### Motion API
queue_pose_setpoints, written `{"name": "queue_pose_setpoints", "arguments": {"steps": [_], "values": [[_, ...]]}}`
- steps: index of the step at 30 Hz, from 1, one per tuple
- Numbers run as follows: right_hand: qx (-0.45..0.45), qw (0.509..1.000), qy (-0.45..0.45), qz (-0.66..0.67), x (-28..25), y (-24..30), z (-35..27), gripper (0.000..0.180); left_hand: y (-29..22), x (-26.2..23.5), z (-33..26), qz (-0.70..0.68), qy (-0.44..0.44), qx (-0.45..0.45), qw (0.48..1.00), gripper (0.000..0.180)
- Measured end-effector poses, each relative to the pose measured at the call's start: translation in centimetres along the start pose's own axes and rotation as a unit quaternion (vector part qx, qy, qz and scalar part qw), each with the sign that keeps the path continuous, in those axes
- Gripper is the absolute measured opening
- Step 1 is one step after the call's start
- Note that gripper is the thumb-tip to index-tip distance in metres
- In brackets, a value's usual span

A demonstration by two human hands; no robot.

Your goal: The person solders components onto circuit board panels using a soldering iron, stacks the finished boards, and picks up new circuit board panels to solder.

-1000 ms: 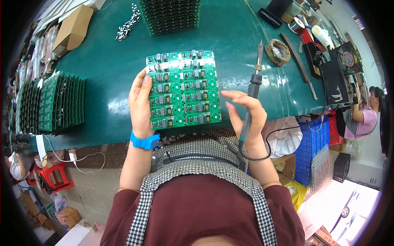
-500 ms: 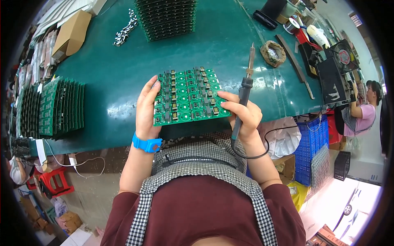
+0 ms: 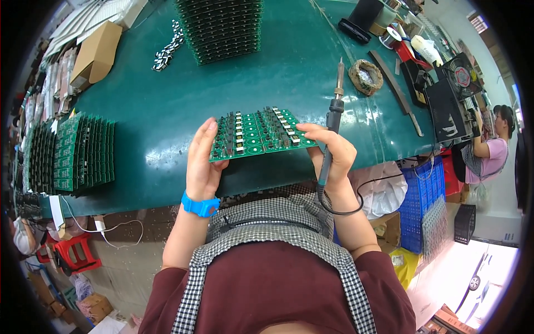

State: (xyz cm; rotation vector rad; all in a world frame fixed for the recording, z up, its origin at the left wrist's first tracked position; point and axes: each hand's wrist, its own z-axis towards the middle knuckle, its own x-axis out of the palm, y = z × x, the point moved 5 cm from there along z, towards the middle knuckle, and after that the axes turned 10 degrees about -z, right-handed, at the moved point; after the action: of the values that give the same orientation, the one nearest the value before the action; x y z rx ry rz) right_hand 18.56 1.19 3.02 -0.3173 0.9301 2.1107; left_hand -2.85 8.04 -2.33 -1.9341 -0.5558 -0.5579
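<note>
Above green table (image 3: 167,111): left hand (image 3: 201,161) grips circuit panel (image 3: 257,132); right hand (image 3: 332,156) clasps panel, soldering iron (image 3: 332,119); brown carton (image 3: 95,53) far left

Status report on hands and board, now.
Left hand grips the board at its left edge. Right hand holds the right edge plus a soldering iron, tip up. Board tilted above the table, nothing blocking.

long green-topped workbench (image 3: 167,111), blue plastic crate (image 3: 425,192) and red stool (image 3: 75,253) on a sunlit floor
</note>
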Motion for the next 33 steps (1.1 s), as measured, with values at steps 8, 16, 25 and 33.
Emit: {"name": "queue_pose_setpoints", "arguments": {"steps": [8,16,25,33], "values": [[0.014,1.0,-0.005,0.01,0.1,-0.1,0.3,0.027,-1.7,0.0,-1.0,0.037,-0.051,0.08,0.995,0.026],[0.073,0.99,-0.048,0.109,-0.2,-1.0,-0.3,0.027,-2.7,1.1,-3.2,0.151,0.158,0.288,0.932,0.013],[0.072,0.992,-0.046,0.095,-0.5,-1.3,-0.1,0.028,-2.7,1.5,-3.5,0.192,0.175,0.337,0.905,0.013],[0.067,0.994,-0.018,0.081,-0.4,-1.0,-0.2,0.028,-2.7,1.3,-3.5,0.189,0.177,0.34,0.904,0.015]]}}
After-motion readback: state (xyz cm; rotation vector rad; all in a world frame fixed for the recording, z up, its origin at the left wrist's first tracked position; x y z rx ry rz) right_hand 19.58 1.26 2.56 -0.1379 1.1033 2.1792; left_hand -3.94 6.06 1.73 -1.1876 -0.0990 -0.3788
